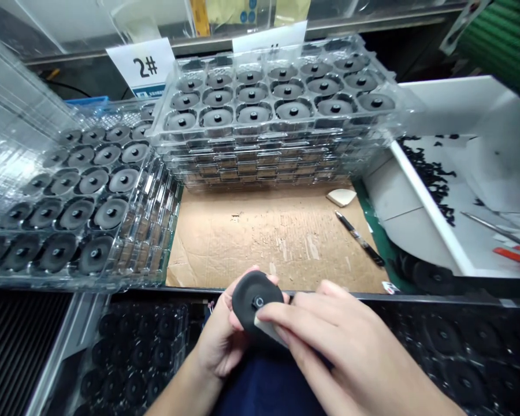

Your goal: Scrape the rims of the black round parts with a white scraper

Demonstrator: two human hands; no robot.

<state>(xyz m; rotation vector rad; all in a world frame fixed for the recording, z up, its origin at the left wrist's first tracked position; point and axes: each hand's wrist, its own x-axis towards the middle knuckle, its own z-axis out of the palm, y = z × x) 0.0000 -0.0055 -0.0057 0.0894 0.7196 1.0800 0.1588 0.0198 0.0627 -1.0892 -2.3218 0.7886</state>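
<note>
**"Black disc [255, 297]: where is it?"**

"Just above the near edge of the desk [364, 296], held in the left hand [219, 341], its fingers curled closed around the rim."

**"And the right hand [325, 341]?"**

"Its grip is closed too, fingers pressing a pale wedge-shaped pad [268, 329] against the disc."

**"What's nearby?"**

"Transparent plastic trays [281, 136] of matching discs sit ahead and left, beside a cardboard sheet [264, 242] holding a black pen [359, 238]."
</note>
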